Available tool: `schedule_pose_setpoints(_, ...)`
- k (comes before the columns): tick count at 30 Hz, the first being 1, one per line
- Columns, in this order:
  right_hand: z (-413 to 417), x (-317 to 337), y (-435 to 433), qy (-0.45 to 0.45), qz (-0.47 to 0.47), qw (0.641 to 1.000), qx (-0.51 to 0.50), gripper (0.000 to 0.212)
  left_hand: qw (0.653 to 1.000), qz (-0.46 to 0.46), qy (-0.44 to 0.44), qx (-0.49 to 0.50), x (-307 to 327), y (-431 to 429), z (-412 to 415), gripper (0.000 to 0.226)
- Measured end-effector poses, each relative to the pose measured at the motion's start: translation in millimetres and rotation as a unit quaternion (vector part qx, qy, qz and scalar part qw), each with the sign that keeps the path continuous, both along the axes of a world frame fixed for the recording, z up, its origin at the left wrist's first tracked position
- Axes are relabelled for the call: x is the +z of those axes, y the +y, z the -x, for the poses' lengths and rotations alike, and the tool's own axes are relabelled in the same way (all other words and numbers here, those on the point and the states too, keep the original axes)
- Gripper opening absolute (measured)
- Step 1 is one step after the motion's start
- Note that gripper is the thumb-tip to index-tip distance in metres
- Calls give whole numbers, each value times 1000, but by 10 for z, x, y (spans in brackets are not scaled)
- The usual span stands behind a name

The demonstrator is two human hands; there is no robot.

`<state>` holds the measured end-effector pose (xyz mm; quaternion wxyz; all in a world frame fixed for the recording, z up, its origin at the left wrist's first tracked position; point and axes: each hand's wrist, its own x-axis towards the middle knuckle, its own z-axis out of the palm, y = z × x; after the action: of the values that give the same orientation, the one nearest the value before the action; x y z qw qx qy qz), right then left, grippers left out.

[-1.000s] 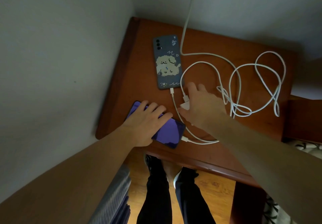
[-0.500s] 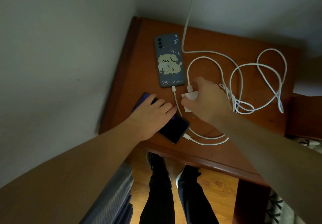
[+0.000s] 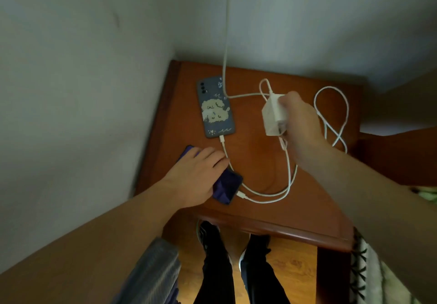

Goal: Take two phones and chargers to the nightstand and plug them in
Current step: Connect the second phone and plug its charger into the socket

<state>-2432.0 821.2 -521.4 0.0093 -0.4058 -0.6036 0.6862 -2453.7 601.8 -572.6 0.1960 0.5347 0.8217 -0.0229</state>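
The small white plastic charger block [image 3: 274, 117] is being held above the tabletop [image 3: 257, 147] in the right hand [image 3: 300, 124], fingers wrapped tight round its far side, prongs hidden. A white cable [image 3: 289, 173] is hanging from the block, looping low and running to the bottom end of the dark purple glossy phone [image 3: 228, 186], connector seated. The left hand [image 3: 196, 178] is lying flat on that phone, fingers spread, pressing it down near the front left of the reddish-brown wooden nightstand.

Judgement: step in hand is carrying this block to a wall outlet; no outlet is showing. Advice: be lifting slowly, watching slack in the low loop, so the purple phone is not dragged; the pinning left hand is helping there. Keep the cable clear of the other loops [image 3: 331, 114] at right.

The grey phone with a cream fluffy-dog print [image 3: 215, 107] is lying back-up toward the rear left, its own white lead [image 3: 225, 43] plugged in and climbing the pale wall [image 3: 82, 91].
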Motion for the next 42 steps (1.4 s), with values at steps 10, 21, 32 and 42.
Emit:
schedule_pose_setpoints(10, 89, 1138, 661, 27, 178, 976, 124, 27, 882, -366, -167, 246, 1279, 1013, 427, 76)
schedule_pose_setpoints(21, 102, 1418, 764, 11, 177, 979, 102, 44, 806, -410, -351, 244, 1699, 1494, 481, 67)
schedule_pose_setpoints(32, 41, 1455, 914, 133, -384, 900, 158, 25, 475, -470, -636, 386, 1748, 1682, 719, 41)
schedule_pose_setpoints(42, 288, 1631, 1020, 171, 188, 932, 257, 39, 512, -421, -693, 283, 1918, 1801, 853, 42)
